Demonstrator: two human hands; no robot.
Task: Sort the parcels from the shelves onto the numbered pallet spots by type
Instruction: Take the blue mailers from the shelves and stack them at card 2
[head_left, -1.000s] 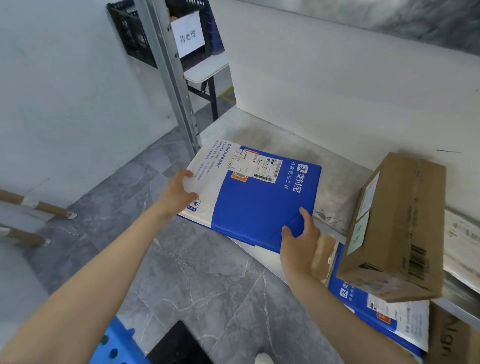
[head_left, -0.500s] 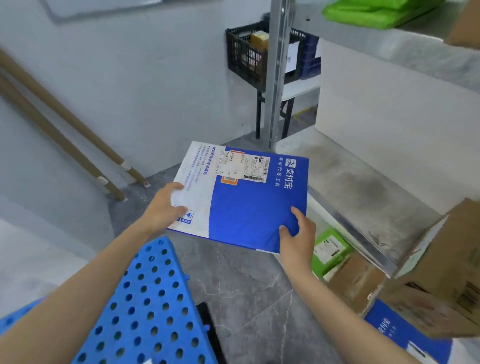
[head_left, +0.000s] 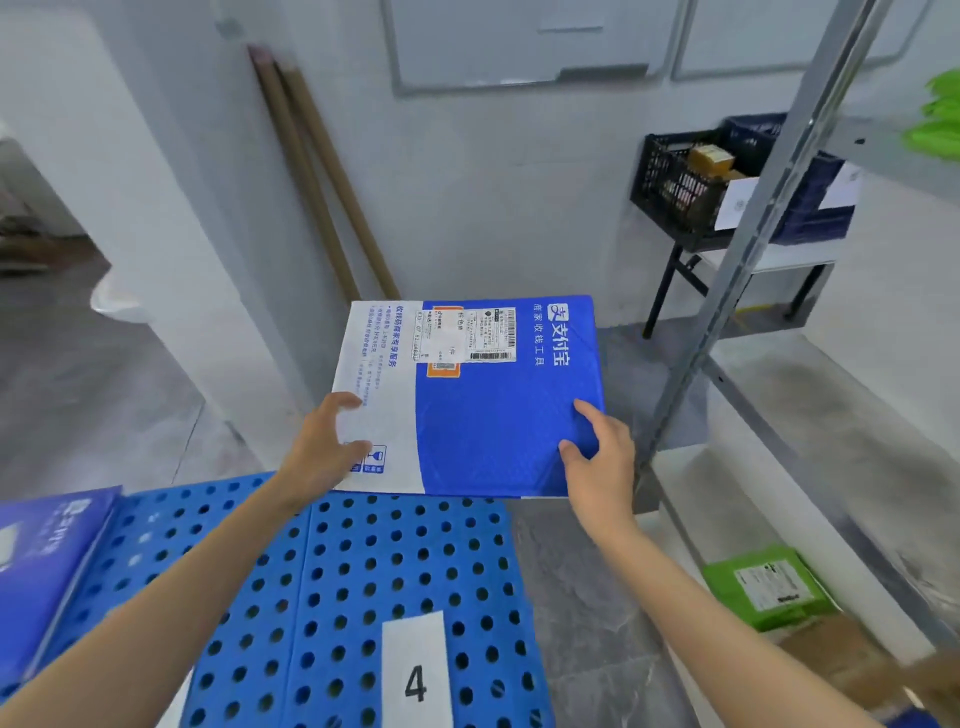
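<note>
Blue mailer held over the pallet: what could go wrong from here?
1. The left hand and right hand grip the blue mailer only at its near edge, so its far end could sag or slip.
2. A similar blue parcel lies left of the label 4 on the pallet; setting this one on 4 may missort it.

Brown tubes (head_left: 318, 176) lean against the wall (head_left: 493, 218), left of a black crate (head_left: 675, 189).
</note>
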